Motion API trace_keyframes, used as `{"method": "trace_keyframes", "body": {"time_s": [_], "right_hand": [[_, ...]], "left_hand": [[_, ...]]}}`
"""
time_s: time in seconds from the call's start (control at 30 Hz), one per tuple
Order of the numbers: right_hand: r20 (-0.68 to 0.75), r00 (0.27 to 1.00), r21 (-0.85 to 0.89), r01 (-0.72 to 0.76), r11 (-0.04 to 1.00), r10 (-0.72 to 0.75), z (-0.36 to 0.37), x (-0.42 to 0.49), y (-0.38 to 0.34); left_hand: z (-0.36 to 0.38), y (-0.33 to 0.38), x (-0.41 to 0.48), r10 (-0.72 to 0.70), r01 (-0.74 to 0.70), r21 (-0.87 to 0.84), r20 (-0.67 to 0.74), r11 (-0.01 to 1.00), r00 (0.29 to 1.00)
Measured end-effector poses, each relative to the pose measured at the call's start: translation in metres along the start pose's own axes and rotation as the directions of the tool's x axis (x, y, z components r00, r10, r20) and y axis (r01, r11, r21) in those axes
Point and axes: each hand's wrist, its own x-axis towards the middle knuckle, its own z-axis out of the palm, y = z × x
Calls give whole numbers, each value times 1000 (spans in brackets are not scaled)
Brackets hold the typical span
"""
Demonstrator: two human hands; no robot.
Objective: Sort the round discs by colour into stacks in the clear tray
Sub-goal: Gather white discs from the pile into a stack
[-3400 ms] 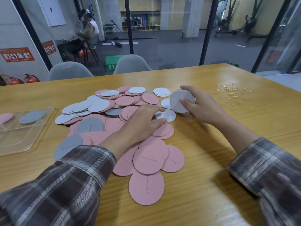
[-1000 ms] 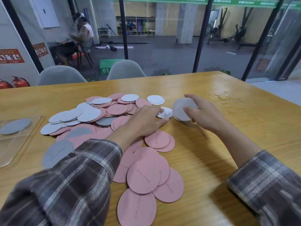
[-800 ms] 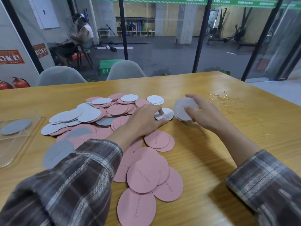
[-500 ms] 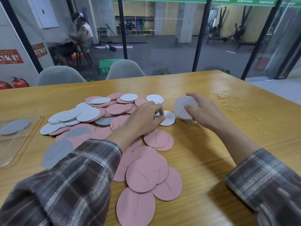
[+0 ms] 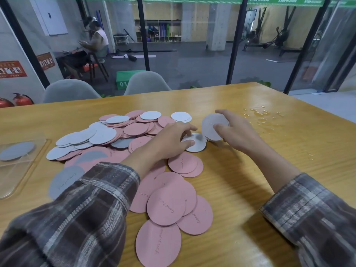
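A heap of pink, white and grey round discs (image 5: 134, 130) covers the middle of the wooden table. My right hand (image 5: 238, 135) grips a small stack of white discs (image 5: 212, 128), held on edge just right of the heap. My left hand (image 5: 171, 141) pinches a single white disc (image 5: 196, 146) lying flat beside that stack, thumb and fingers on its rim. The clear tray (image 5: 11, 182) sits at the far left with one grey disc (image 5: 16, 151) in it.
Several pink discs (image 5: 165, 207) spread toward the near table edge. A wet patch (image 5: 260, 114) glistens on the table at the right. Two grey chairs (image 5: 146, 82) stand behind the far edge; a person sits beyond the glass.
My left hand slid right across the heap and drew one white disc out toward the stack. My right hand stayed put with its stack.
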Motion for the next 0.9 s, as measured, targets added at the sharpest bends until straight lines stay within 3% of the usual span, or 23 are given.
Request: {"method": "trace_keyframes", "body": {"time_s": [0.2, 0.4, 0.57, 0.77, 0.9], "right_hand": [[3, 1000, 2, 0, 1000, 0, 1, 0, -1], [22, 1000, 20, -6, 1000, 5, 3, 0, -1], [76, 997, 168, -44, 985, 32, 5, 1, -3], [124, 991, 242, -85, 967, 56, 9, 4, -3], [146, 989, 251, -71, 965, 35, 8, 3, -4]], "left_hand": [[-3, 6, -4, -2, -1, 97, 31, 995, 1000], [-7, 8, -4, -106, 90, -162, -92, 983, 990], [-11, 13, -5, -239, 147, -494, -128, 857, 962], [0, 24, -6, -332, 184, -619, -132, 764, 934], [6, 28, -4, -336, 171, -598, -176, 783, 925]]}}
